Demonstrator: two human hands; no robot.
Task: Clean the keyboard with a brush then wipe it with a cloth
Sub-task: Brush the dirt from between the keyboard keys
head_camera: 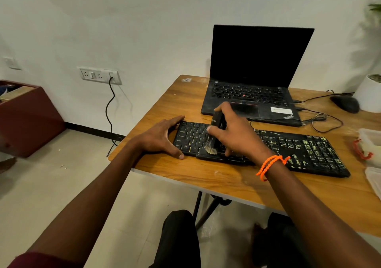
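A long black keyboard (299, 150) lies across the wooden table (206, 177), its right half speckled with pale dust. My right hand (237, 135) grips a black brush (216, 131) upright, its pale bristles pressed on the keys near the left end. My left hand (162, 137) holds the keyboard's left edge, thumb at the far corner and fingers curled at the near corner. No cloth is clearly in view.
An open black laptop (253, 75) stands behind the keyboard, cables (321, 119) trailing right to a black mouse (346, 103). A white plant pot (369, 94) and a clear plastic container (369, 144) sit at the right edge. A dark red box (28, 115) stands left on the floor.
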